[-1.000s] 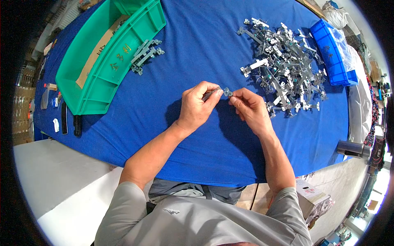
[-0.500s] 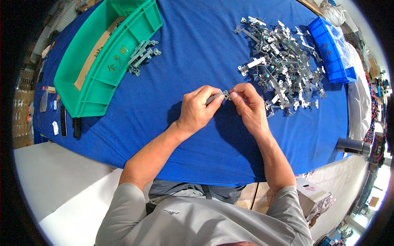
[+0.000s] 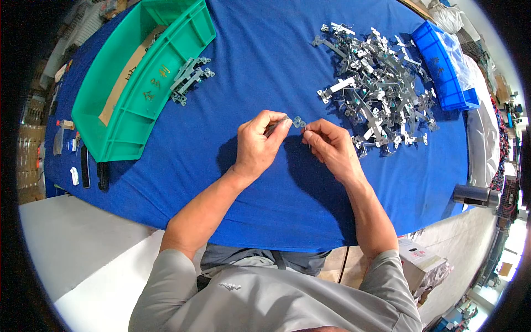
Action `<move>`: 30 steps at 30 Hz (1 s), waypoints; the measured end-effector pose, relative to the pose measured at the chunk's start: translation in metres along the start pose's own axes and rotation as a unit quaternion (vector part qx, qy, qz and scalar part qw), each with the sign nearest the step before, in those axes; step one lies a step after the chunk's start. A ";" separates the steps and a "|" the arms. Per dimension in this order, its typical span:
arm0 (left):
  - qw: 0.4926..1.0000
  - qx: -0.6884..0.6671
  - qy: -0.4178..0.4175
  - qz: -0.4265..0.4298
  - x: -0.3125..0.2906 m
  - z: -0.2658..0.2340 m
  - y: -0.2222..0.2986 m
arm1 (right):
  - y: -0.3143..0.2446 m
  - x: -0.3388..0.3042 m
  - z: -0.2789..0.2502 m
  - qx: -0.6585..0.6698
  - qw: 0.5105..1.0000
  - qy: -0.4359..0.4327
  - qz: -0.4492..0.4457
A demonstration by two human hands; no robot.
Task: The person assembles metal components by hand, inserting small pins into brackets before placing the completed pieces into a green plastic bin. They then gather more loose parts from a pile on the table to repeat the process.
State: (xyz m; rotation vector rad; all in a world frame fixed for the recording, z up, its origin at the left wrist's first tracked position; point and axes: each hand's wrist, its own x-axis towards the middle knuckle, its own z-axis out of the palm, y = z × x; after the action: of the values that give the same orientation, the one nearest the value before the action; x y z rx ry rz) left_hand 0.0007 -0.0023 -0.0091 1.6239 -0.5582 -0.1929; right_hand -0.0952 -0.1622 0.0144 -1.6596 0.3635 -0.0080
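Observation:
My left hand [image 3: 258, 143] is closed on a small metal bracket [image 3: 299, 122], whose holed end sticks out past the thumb and fingertips. Close by on the right, my right hand [image 3: 332, 148] pinches a thin, short piece [image 3: 303, 130] that is too small to name. A slight gap shows between its fingertips and the bracket's end. Both hands are held over the blue cloth, near the middle of the table. To their right lies a big heap of similar metal brackets [image 3: 381, 88]. A few more brackets [image 3: 191, 78] lie side by side next to the green bin.
The green plastic bin [image 3: 130, 124] stands at the left with cardboard inside. A blue crate [image 3: 454, 98] holding clear plastic sits at the far right. A metal cylinder [image 3: 475, 196] is at the right table edge. Blue cloth [image 3: 260, 61] covers the table.
My hands have drawn slightly apart. The left moved a little left, and the right fingertips came off the bracket's end, which now shows more fully.

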 end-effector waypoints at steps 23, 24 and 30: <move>1.000 0.005 -0.010 0.020 -0.001 0.000 0.000 | 0.006 0.001 0.001 -0.075 0.997 0.016 -0.011; 1.000 0.004 -0.008 0.020 0.000 0.000 -0.001 | 0.005 0.002 0.002 -0.075 0.997 0.015 -0.011; 0.997 0.056 -0.016 0.044 0.000 0.000 0.004 | 0.009 0.002 0.002 -0.066 0.997 0.030 -0.031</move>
State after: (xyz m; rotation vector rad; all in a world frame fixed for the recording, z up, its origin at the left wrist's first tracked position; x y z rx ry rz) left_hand -0.0005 -0.0027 -0.0055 1.7037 -0.6735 -0.1233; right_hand -0.0947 -0.1611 0.0054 -1.8039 0.3640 -0.0823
